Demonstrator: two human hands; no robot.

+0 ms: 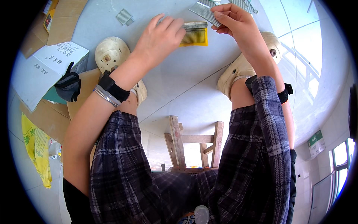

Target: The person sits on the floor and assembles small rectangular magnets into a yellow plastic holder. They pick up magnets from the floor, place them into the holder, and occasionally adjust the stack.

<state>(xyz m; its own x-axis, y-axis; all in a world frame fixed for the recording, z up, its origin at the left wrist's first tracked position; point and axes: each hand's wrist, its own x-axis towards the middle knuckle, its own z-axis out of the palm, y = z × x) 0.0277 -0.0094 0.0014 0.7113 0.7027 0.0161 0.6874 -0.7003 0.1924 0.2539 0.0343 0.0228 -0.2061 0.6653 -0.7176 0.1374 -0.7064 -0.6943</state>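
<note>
My right hand [242, 31] pinches a silvery strip of collated nails [203, 10] between thumb and fingers, above the grey floor. Just below it lies a shallow yellow box [206, 41] packed with rows of similar nail strips [194, 34]. My left hand [161, 43] hovers at the box's left side, fingers loosely bent and apart, with nothing visible in them. Whether its fingertips touch the box I cannot tell. More loose nail strips [244, 5] lie at the top edge beyond my right hand. Another small group of nail strips [124, 16] rests on the floor farther left.
Open cardboard cartons [67, 22] and a white printed carton [52, 67] stand at the left, a dark glove [69, 85] on them. A yellow plastic bag [36, 149] lies below. My cream clogs [112, 54] flank the work area. A wooden stool [177, 142] is under me.
</note>
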